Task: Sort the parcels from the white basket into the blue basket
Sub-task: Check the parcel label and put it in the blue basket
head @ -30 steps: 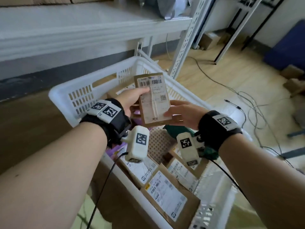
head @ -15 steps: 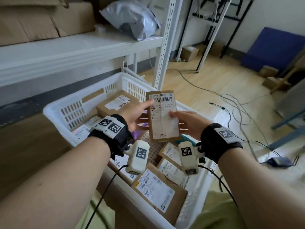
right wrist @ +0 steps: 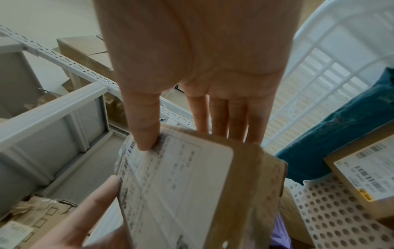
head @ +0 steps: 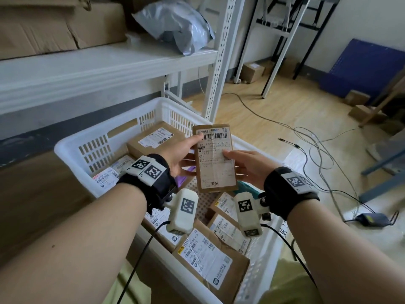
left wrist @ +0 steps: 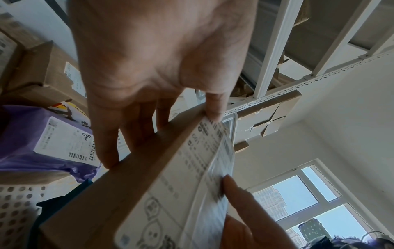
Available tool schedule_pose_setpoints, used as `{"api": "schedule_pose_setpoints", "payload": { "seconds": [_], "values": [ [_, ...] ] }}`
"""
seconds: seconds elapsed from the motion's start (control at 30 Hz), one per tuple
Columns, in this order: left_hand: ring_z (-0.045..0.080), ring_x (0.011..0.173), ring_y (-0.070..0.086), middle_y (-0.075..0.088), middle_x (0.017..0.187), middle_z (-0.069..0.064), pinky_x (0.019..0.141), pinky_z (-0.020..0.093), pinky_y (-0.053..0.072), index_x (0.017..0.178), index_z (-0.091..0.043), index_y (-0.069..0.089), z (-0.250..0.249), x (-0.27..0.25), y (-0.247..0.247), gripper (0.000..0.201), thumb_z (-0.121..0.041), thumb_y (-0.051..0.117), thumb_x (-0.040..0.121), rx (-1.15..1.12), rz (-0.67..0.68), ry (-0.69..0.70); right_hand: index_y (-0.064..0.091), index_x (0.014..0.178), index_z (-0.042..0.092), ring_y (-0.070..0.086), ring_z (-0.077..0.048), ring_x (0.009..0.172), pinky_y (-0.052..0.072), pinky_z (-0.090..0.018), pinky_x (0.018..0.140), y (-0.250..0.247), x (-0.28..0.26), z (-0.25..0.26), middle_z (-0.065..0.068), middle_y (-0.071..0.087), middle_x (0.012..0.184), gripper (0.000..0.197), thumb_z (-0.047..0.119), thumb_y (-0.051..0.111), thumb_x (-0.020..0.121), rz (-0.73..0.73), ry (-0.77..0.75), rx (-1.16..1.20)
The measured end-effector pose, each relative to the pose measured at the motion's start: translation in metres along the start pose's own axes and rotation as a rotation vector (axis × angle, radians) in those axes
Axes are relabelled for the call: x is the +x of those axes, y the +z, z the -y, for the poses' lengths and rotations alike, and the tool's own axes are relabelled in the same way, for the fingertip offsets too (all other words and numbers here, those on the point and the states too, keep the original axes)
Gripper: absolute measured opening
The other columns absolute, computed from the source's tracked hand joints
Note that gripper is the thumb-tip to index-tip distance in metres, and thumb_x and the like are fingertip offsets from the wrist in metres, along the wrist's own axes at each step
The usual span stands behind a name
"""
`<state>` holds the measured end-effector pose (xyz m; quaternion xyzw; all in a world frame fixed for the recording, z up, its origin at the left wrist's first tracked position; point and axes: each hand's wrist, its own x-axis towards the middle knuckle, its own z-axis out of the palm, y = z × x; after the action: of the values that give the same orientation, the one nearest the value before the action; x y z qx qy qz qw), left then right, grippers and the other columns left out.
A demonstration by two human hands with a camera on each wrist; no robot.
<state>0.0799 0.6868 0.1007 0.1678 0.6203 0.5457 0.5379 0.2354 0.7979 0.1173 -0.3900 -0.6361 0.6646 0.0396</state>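
Note:
A small brown cardboard parcel (head: 215,159) with a white shipping label stands upright above the white basket (head: 72,148), label facing me. My left hand (head: 188,150) pinches its upper left edge, thumb by the barcode and fingers behind. My right hand (head: 236,163) holds its right side, thumb on the label and fingers underneath. In the left wrist view the parcel (left wrist: 149,185) runs below my left hand (left wrist: 162,118). The right wrist view shows my right hand (right wrist: 192,126) on the parcel (right wrist: 181,185). Several labelled brown boxes (head: 206,257) lie in the basket.
A purple bag parcel (left wrist: 32,151) and a teal bag (right wrist: 341,134) lie among the boxes. White metal shelving (head: 221,62) stands just behind the basket, with a grey bag (head: 175,27) on it. Cables (head: 311,145) trail over the wooden floor. A dark blue object (head: 368,66) sits at the far right.
Both hands kept hold of the parcel, which turned from tilted to nearly straight. My right thumb slid onto the label. My view swung upward, showing more shelf and floor.

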Motion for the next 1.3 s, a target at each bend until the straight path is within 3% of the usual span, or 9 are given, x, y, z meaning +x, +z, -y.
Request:
{"api": "schedule_pose_setpoints", "payload": {
  "seconds": [0.23,0.4,0.6,0.8,0.93,1.0,1.1,1.17,1.3],
  "values": [
    [0.033,0.113,0.060,0.066,0.114,0.013,0.101,0.054,0.042,0.096,-0.019,0.059,0.002,0.003,-0.001,0.035,-0.053,0.051,0.089,-0.006,0.002,-0.007,0.065,0.107,0.012,0.065,-0.025,0.102,0.051,-0.040,0.094,0.001,0.003,-0.001,-0.011,0.070,0.107,0.024,0.028,0.062,0.089,-0.001,0.017,-0.003],
    [0.032,0.113,0.060,0.066,0.103,0.009,0.101,0.054,0.041,0.087,-0.020,0.057,0.001,0.004,-0.002,0.031,-0.050,0.051,0.090,0.002,-0.017,-0.010,0.064,0.110,0.012,0.066,-0.026,0.102,0.052,-0.040,0.092,0.001,0.008,-0.001,-0.011,0.070,0.107,0.027,0.029,0.063,0.089,-0.004,0.030,-0.003],
    [0.032,0.113,0.060,0.065,0.119,0.015,0.100,0.054,0.042,0.098,-0.019,0.058,0.002,0.007,-0.002,0.034,-0.051,0.053,0.088,-0.001,-0.009,-0.024,0.065,0.110,0.012,0.065,-0.025,0.103,0.051,-0.041,0.095,0.000,0.013,-0.001,-0.010,0.070,0.108,0.028,0.029,0.065,0.087,-0.030,0.016,-0.032],
    [0.027,0.104,0.061,0.063,0.094,0.007,0.097,0.050,0.047,0.100,-0.016,0.056,0.001,0.010,0.006,0.029,-0.043,0.054,0.091,0.041,-0.103,-0.015,0.065,0.115,0.013,0.067,-0.020,0.097,0.055,-0.031,0.083,-0.005,0.017,-0.001,-0.008,0.071,0.107,0.032,0.026,0.067,0.086,-0.050,-0.027,-0.074],
    [0.016,0.098,0.057,0.060,0.104,0.002,0.082,0.039,0.052,0.138,-0.016,0.038,0.005,0.023,0.007,0.053,-0.032,0.058,0.091,0.121,-0.224,0.056,0.068,0.110,0.016,0.068,-0.020,0.093,0.055,-0.035,0.085,-0.015,0.023,-0.007,-0.006,0.073,0.100,0.028,0.022,0.070,0.083,-0.069,0.013,-0.244],
    [0.018,0.107,0.056,0.059,0.119,0.005,0.089,0.038,0.051,0.129,-0.018,0.046,0.010,0.033,0.008,0.043,-0.029,0.060,0.089,0.198,-0.230,0.039,0.067,0.105,0.021,0.069,-0.018,0.085,0.057,-0.034,0.080,-0.020,0.029,-0.014,-0.001,0.073,0.090,0.026,0.023,0.073,0.080,-0.096,0.078,-0.401],
    [0.021,0.099,0.054,0.059,0.113,0.015,0.090,0.034,0.047,0.108,-0.009,0.057,0.025,0.049,0.013,0.023,-0.025,0.056,0.091,0.387,-0.192,-0.033,0.059,0.121,0.023,0.065,-0.014,0.080,0.052,-0.026,0.068,-0.025,0.042,-0.026,0.001,0.068,0.092,0.044,0.024,0.075,0.079,-0.077,0.231,-0.581],
    [0.025,0.102,0.053,0.054,0.124,0.022,0.086,0.032,0.041,0.112,-0.001,0.056,0.038,0.062,0.022,0.028,-0.021,0.049,0.093,0.557,-0.107,-0.136,0.058,0.126,0.022,0.065,-0.018,0.086,0.052,-0.029,0.079,-0.028,0.053,-0.041,-0.001,0.066,0.098,0.049,0.025,0.074,0.080,-0.052,0.301,-0.649],
    [0.028,0.119,0.053,0.055,0.130,0.014,0.086,0.033,0.042,0.127,-0.001,0.053,0.061,0.088,0.033,0.040,-0.020,0.051,0.092,0.775,-0.079,-0.209,0.063,0.118,0.019,0.064,-0.017,0.085,0.054,-0.031,0.078,-0.030,0.079,-0.072,0.001,0.067,0.098,0.039,0.024,0.073,0.081,0.039,0.374,-0.697]
  ]
}}
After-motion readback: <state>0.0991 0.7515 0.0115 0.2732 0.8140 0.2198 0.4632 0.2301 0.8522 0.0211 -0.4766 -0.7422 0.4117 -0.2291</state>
